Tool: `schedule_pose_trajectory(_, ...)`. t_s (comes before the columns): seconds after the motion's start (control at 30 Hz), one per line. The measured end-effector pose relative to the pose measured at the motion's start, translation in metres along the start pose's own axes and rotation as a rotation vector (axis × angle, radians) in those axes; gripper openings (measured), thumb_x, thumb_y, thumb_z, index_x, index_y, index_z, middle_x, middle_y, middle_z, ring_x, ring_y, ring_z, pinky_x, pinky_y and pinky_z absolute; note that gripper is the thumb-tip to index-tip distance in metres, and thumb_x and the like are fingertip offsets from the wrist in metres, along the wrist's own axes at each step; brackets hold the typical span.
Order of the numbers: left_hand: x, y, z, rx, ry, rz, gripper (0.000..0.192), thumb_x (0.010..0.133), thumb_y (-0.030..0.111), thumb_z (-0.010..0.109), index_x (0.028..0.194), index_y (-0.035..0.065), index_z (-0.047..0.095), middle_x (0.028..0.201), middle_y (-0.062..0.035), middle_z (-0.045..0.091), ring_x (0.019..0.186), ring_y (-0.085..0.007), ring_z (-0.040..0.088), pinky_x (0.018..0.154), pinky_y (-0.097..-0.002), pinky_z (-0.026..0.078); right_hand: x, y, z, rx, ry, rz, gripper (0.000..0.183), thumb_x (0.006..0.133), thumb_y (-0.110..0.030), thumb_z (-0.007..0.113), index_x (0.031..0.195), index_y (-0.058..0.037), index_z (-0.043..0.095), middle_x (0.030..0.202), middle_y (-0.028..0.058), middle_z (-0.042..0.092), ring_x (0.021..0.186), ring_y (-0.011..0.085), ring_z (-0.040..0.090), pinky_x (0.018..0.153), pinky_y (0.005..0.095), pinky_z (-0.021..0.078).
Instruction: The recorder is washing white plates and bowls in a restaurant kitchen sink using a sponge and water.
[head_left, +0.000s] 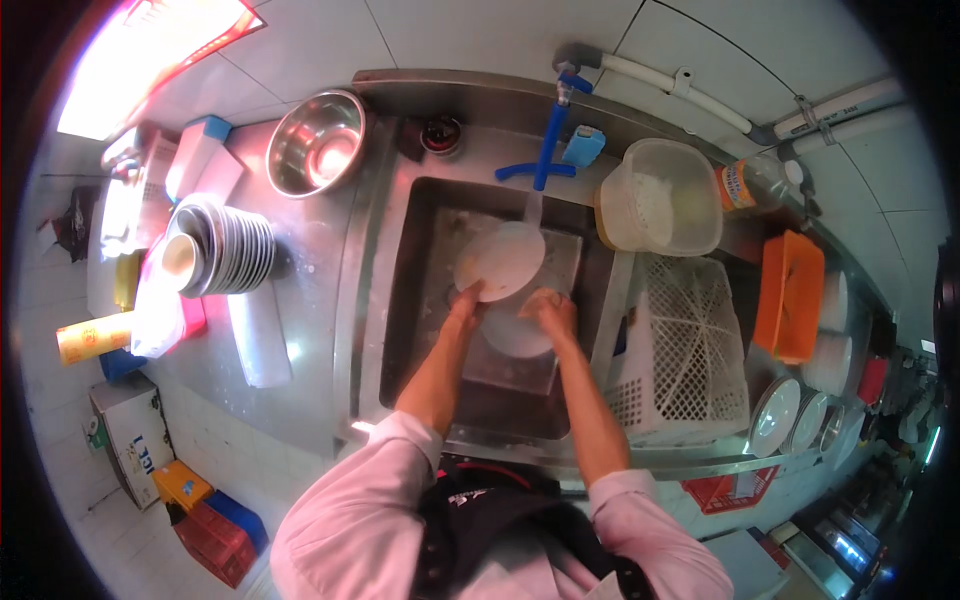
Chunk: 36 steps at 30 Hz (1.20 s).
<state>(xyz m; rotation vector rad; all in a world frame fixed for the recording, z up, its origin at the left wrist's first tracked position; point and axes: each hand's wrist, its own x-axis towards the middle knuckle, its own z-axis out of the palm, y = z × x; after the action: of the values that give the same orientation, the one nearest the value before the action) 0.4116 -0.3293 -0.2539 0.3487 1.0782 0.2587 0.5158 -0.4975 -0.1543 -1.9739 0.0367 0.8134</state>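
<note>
My left hand (468, 298) grips the near edge of a white plate (504, 259), which is tilted above the stainless steel sink (411, 315). Water (534, 205) runs onto its far edge from a blue hose (553, 142) on the wall tap. In my right hand (558, 318) is a beige pad (535, 301), perhaps a sponge or folded cloth. Just below that hand a second white dish (516, 341) lies in the sink, partly hidden by the first plate and my fingers.
A steel bowl (316, 146) and stacked dishes (244, 251) stand on the left counter. Right of the sink are a translucent tub (679, 195), a white plastic basket (694, 345) and an orange bin (789, 296). A blue brush or sponge (584, 145) sits behind the sink.
</note>
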Motion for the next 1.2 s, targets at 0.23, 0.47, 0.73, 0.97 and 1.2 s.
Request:
schedule_pose_trajectory(0.23, 0.015, 0.011, 0.02, 0.637, -0.074, -0.009, 0.051, 0.081, 0.019, 0.066, 0.126, 0.0048, 0.048, 0.116, -0.0112, 0.058, 0.104, -0.0282, 0.058, 0.082, -0.0437, 0.05, -0.016, 0.042, -0.035, 0.323, -0.02, 0.018, 0.017, 0.084, -0.015, 0.06, 0.099, -0.0078, 0.063, 0.063, -0.0039, 0.053, 0.046, 0.0038, 0.041, 0.039, 0.0198, 0.029)
schedule_pose_trajectory(0.47, 0.031, -0.01, 0.05, 0.253, 0.173, -0.042, 0.05, 0.079, 0.021, 0.063, 0.124, 0.006, 0.049, 0.112, -0.0087, 0.059, 0.099, -0.025, 0.058, 0.078, -0.0424, 0.049, -0.083, 0.009, -0.043, 0.48, -0.011, 0.184, 0.018, 0.084, -0.019, 0.063, 0.094, -0.0063, 0.056, 0.06, -0.0019, 0.049, 0.039, 0.0045, 0.038, 0.032, 0.0201, 0.0257)
schedule_pose_trajectory(0.73, 0.03, -0.02, 0.101, -0.035, 0.307, 0.177, 0.041, 0.078, 0.022, 0.056, 0.113, 0.0019, 0.055, 0.105, -0.0105, 0.06, 0.089, -0.023, 0.057, 0.074, -0.0415, 0.048, -0.116, 0.001, -0.042, 0.434, -0.093, 0.2, 0.02, 0.084, -0.02, 0.064, 0.096, -0.0061, 0.055, 0.062, -0.0023, 0.049, 0.04, 0.0043, 0.04, 0.034, 0.0192, 0.0275)
schedule_pose_trajectory(0.97, 0.026, -0.007, 0.154, -0.254, 0.368, 0.068, 0.033, 0.075, 0.017, 0.053, 0.104, 0.0003, 0.058, 0.098, -0.011, 0.058, 0.08, -0.0243, 0.056, 0.067, -0.0397, 0.047, -0.129, -0.001, -0.044, 0.4, -0.043, 0.191, 0.021, 0.084, -0.022, 0.065, 0.097, -0.0067, 0.058, 0.064, -0.0027, 0.051, 0.045, 0.0053, 0.043, 0.039, 0.0207, 0.0313)
schedule_pose_trajectory(1.2, 0.023, -0.026, 0.178, -0.008, 0.369, -0.046, 0.034, 0.076, 0.017, 0.055, 0.105, -0.0007, 0.057, 0.1, -0.0128, 0.059, 0.083, -0.0248, 0.056, 0.069, -0.0413, 0.048, -0.142, 0.003, -0.062, 0.426, 0.034, 0.196, 0.023, 0.084, -0.023, 0.065, 0.099, -0.0074, 0.058, 0.066, -0.0023, 0.053, 0.045, 0.0056, 0.043, 0.038, 0.0209, 0.0305)
